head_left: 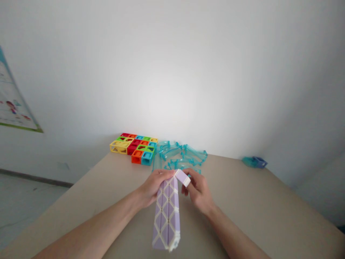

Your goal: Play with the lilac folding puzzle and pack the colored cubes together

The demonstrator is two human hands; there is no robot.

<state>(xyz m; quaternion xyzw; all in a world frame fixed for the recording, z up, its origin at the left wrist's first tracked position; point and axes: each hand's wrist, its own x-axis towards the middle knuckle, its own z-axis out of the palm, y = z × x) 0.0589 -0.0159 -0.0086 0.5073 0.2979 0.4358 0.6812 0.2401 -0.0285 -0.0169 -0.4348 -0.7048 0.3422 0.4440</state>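
A purple and white snake puzzle (167,212) is folded into a long block of side-by-side rows, held above the table and pointing toward me. My left hand (153,187) is closed around its far left part, with the thumb along the top. At the far end, a short section bends out to the right. My right hand (198,189) pinches that section between thumb and fingers. Some fingers of both hands are hidden behind the puzzle.
Joined hollow cubes in several colours (134,146) lie at the back left of the table (242,208). Beside them are several clear teal track pieces (179,154). A blue and teal piece (254,162) sits at the back right, near the white wall (172,72). A poster (16,104) hangs at left.
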